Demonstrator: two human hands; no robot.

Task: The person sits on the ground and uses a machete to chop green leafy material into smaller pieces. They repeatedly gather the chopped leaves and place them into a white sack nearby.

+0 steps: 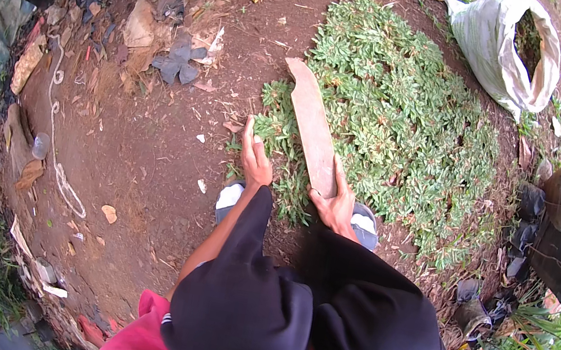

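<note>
My right hand [334, 201] grips the near end of a flat, pale brown board [314, 125], likely wood, with a notch by its far tip. The board reaches away over a low patch of green leafy plants [408, 113] on bare soil. At the left edge of the patch is my left hand [257, 160], its fingers extended and pointing away from me, touching or very near the leaves, with nothing seen in it. Whether the board touches the plants beneath it cannot be told.
An open white woven sack [496, 50] lies at the upper right with dark matter inside. A knotted rope [56, 137] stretches over the soil at left. Dry leaves and scraps lie at the upper left; dark plastic bags and pots [558, 193] line the right side.
</note>
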